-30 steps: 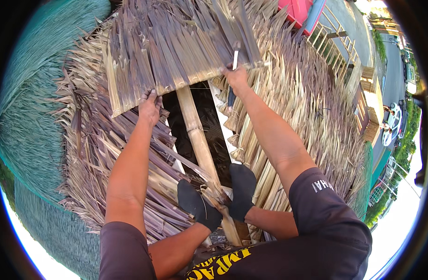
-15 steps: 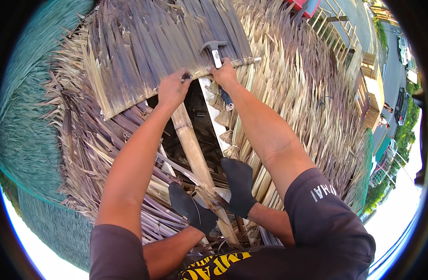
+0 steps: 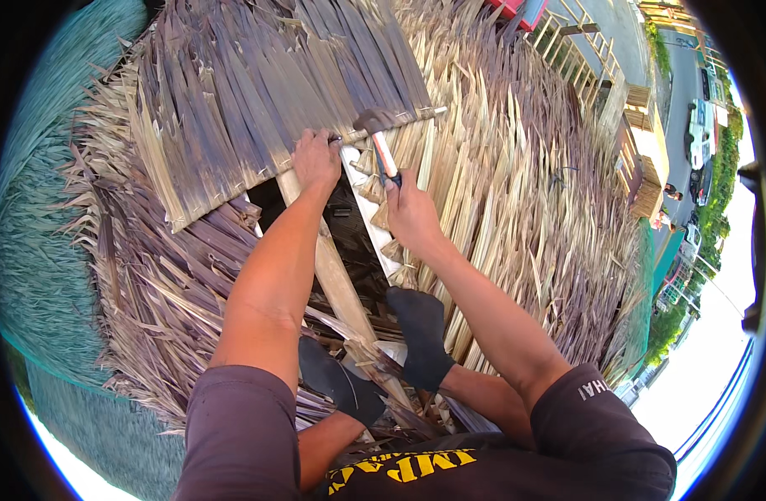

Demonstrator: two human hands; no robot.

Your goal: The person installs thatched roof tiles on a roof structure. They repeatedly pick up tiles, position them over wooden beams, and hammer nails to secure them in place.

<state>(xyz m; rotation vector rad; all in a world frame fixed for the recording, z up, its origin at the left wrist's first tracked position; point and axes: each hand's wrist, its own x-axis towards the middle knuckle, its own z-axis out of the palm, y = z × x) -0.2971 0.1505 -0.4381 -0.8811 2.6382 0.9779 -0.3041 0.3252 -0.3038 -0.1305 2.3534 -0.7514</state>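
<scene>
Since ½ s ago, R hand (image 3: 412, 209) has come off the panel edge & slid down the steel-headed claw hammer w/ white-and-orange shaft and black grip (image 3: 385, 154); L hand (image 3: 316, 163) stays at that edge. R fingers clamped round the hammer's grip; head is blurred, at 11 o'c from R hand, by the edge – can't tell if touching. L hand at 10 o'c from R; fingertips bunched at the edge, small dark item (image 3: 336, 140) there, too small to ID; can't tell if pinched.

Brown-grey dried-leaf thatch panel w/ stitched lower edge (image 3: 258, 100) lies at 11 o'c from L hand, on the roof, over the top of a dark open gap (image 3: 358, 250) at 5 o'c from L hand. Thru gap: pale bamboo pole (image 3: 337, 275), plus white strip (image 3: 370, 217) along its R side.

Feet in dark socks: L foot (image 3: 337, 380) approx. 7 o'c from frame ctr, R foot (image 3: 421, 330) approx. 5 o'c.
</scene>
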